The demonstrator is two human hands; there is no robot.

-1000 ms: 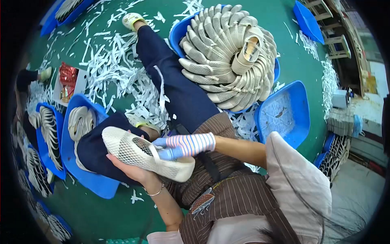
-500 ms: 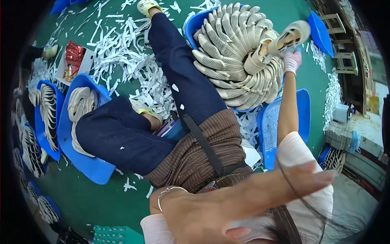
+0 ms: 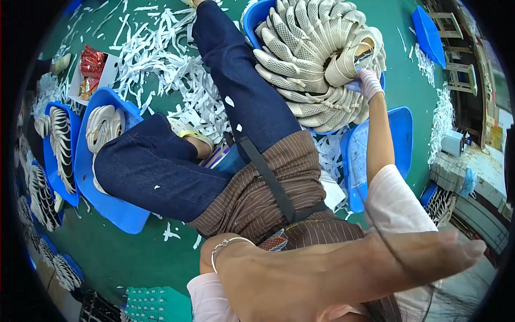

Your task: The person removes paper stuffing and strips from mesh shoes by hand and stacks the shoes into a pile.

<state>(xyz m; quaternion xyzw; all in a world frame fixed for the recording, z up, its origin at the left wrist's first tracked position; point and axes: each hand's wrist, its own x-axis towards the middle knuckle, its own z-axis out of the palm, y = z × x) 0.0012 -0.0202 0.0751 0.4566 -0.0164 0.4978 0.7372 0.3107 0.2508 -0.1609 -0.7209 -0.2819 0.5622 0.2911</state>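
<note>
My right hand (image 3: pixel 368 86), in a striped glove, is at the right side of a ring of beige mesh shoes (image 3: pixel 300 67). Its fingers are closed on a beige shoe (image 3: pixel 343 68), whose opening faces up; the fingertips are partly hidden against it. The shoes are packed side by side in a blue tub (image 3: pixel 257 22), toes outward. My left hand (image 3: pixel 354 265) is bare, close to the camera and somewhat blurred, with fingers stretched out to the right and holding nothing. A chain bracelet (image 3: pixel 217 252) circles its wrist.
White paper strips (image 3: pixel 161 59) litter the green floor. Blue tubs (image 3: pixel 115 177) with shoes stand at left, beside a white box (image 3: pixel 109 71) with red packets. Another blue tub (image 3: pixel 399 139) lies under my right arm. Wooden stools (image 3: pixel 461 78) stand at right.
My right hand has come down and left with the shoe, which was raised above the ring and now rests among the others. My left hand has shifted right and slightly down.
</note>
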